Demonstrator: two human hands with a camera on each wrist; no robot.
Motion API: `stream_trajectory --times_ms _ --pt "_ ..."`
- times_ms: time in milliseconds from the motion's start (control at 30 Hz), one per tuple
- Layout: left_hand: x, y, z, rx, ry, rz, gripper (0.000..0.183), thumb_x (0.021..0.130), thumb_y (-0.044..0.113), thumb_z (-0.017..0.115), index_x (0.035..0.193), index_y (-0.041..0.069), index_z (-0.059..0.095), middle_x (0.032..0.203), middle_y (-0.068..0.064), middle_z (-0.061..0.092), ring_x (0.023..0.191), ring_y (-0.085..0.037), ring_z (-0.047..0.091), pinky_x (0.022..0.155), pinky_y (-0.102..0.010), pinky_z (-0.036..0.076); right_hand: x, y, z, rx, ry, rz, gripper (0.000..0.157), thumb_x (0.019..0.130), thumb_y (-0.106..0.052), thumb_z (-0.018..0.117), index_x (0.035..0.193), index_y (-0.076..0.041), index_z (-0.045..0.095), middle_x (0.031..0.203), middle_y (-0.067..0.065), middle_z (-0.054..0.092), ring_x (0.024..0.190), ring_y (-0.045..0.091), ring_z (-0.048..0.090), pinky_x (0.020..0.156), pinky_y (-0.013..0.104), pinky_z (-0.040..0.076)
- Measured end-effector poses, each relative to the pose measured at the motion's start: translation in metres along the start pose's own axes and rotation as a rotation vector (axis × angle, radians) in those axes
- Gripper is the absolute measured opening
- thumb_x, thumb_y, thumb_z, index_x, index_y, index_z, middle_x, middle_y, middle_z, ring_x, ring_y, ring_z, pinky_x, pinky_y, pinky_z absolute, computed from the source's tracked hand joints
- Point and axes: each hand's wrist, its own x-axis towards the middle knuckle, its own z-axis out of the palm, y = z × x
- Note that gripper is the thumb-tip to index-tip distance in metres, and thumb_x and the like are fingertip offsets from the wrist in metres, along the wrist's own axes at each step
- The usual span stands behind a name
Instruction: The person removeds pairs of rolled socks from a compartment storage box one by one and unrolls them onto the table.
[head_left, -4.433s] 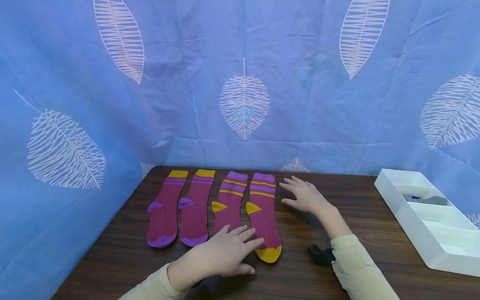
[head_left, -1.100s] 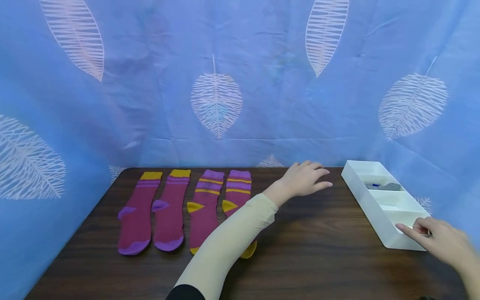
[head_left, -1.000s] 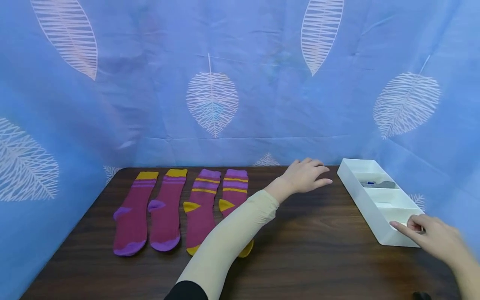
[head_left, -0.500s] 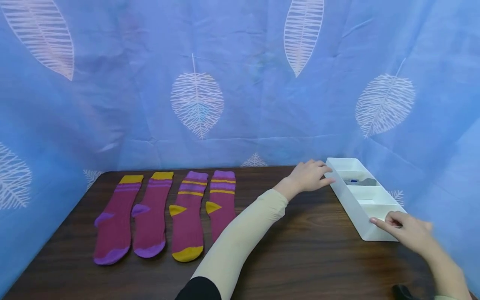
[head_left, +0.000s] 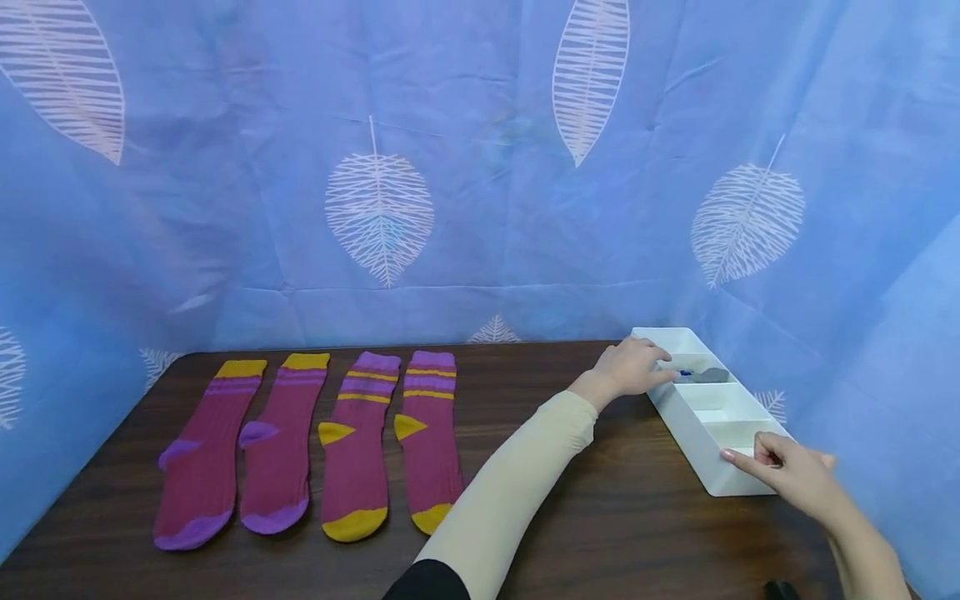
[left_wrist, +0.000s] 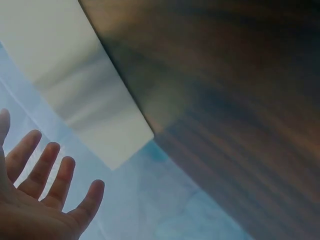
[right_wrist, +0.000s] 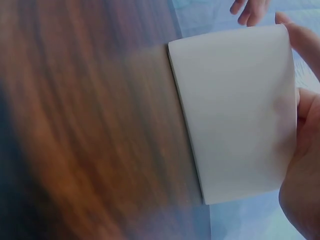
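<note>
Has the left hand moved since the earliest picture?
Yes: the left hand moved rightward and forward. It overlapped the yellow-toed socks; now it is right of them, at the white compartment tray.

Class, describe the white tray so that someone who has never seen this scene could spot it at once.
Start at the dark wood-grained table before the leaf-patterned blue curtain. At the table's right sits a long, open-topped white tray with cross partitions. Unlike the flat maroon socks lying to its left, it has upright walls and holds a grey object in one compartment.
</note>
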Motion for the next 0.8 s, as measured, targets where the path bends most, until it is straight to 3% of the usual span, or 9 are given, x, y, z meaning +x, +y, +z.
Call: stream_trajectory --times_ms 133,333,467,600,800 --pt "0.011 0.009 0.011 0.01 0.035 -0.055 0.041 0.093 0.064 0.046 0.128 0.046 0.058 0.133 0.021 0.054 0.127 -0.006 0.046 0.097 -0.026 0.044 -0.003 -0.001 -0.001 0.002 0.008 -0.007 0.045 0.089 -0.031 0.069 0.063 -0.011 0.039 0.057 -0.008 0.034 0.056 0.003 0.033 0.07 0.048 0.008" --pt "0.021 0.025 0.031 0.03 0.101 -0.154 0.033 0.087 0.067 0.056 0.115 0.052 0.065 0.114 0.024 0.058 0.102 -0.003 0.047 0.081 -0.022 0.039 -0.012 0.0 0.001 0.009 -0.004 0.003 0.045 0.09 -0.031 0.068 0.064 -0.011 0.037 0.055 -0.008 0.033 0.055 0.002 0.033 0.069 0.048 0.007" --pt "0.026 0.034 0.04 0.042 0.131 -0.181 0.03 0.084 0.067 0.06 0.11 0.053 0.067 0.106 0.024 0.058 0.094 -0.003 0.045 0.077 -0.022 0.037 -0.015 0.0 0.003 -0.002 -0.015 0.026 0.045 0.091 -0.032 0.066 0.065 -0.011 0.037 0.056 -0.007 0.033 0.055 0.002 0.032 0.069 0.048 0.007" --pt "0.032 0.037 0.042 0.028 0.144 -0.196 0.027 0.083 0.067 0.061 0.104 0.053 0.069 0.103 0.025 0.059 0.09 -0.004 0.044 0.074 -0.022 0.035 -0.013 -0.002 0.003 -0.001 -0.007 0.026 0.045 0.091 -0.032 0.067 0.066 -0.01 0.036 0.057 -0.007 0.032 0.056 0.002 0.031 0.07 0.047 0.006" --pt "0.039 0.032 0.037 -0.038 0.094 -0.295 0.023 0.081 0.067 0.063 0.095 0.052 0.072 0.1 0.024 0.06 0.094 -0.005 0.045 0.076 -0.024 0.037 -0.002 -0.01 0.004 0.003 -0.014 0.012 0.045 0.091 -0.032 0.068 0.066 -0.01 0.037 0.058 -0.009 0.03 0.056 0.003 0.031 0.071 0.047 0.006"
